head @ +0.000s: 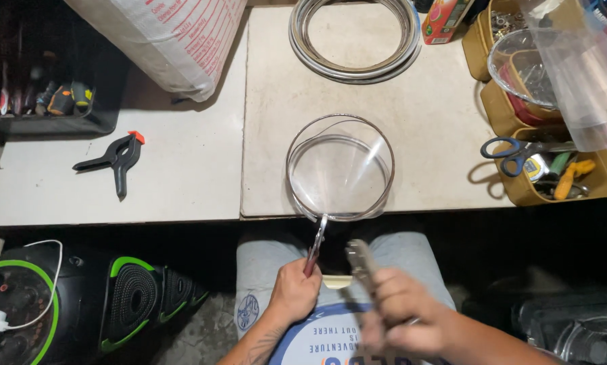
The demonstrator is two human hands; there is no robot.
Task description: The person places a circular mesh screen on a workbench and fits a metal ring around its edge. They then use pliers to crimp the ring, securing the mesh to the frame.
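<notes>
My left hand grips the red handle of a metal tool whose tip meets the near edge of a metal ring with clear film across it. The ring lies on the pale tabletop just in front of me. My right hand holds grey metal pliers, jaws pointing up toward the ring's near edge; hand and pliers are motion-blurred. A small pale strip shows between both hands, over my lap.
A stack of metal hoops lies at the table's back. A black spring clamp rests at left, under a white sack. Trays with blue-handled scissors and tools, a clear bowl and clear sheet stand at right. A black-and-green device sits on the floor.
</notes>
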